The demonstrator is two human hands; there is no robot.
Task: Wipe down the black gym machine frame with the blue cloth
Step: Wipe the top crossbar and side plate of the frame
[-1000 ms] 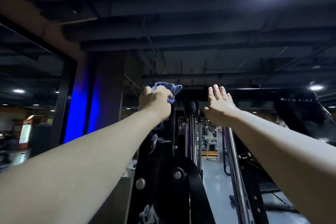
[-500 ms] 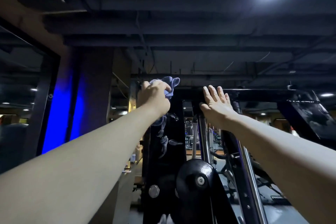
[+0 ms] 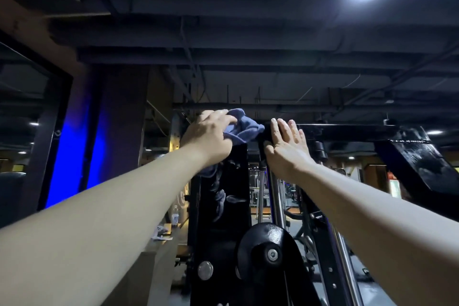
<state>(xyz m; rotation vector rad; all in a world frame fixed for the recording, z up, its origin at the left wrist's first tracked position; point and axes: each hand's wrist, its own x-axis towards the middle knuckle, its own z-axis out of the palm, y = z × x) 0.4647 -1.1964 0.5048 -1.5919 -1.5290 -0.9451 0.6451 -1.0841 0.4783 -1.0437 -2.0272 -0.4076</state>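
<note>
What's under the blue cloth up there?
The top corner of the black machine frame, where the upright meets the crossbar. The left hand grips the blue cloth against it, so the metal right beneath is covered.

My left hand (image 3: 208,136) grips the cloth (image 3: 242,129) against the top of the machine frame (image 3: 223,243). My right hand (image 3: 285,146) lies flat on the frame, just right of the cloth. A pulley (image 3: 268,251) sits on the frame below both hands. A bottle (image 3: 175,216) stands left of the frame.
</note>
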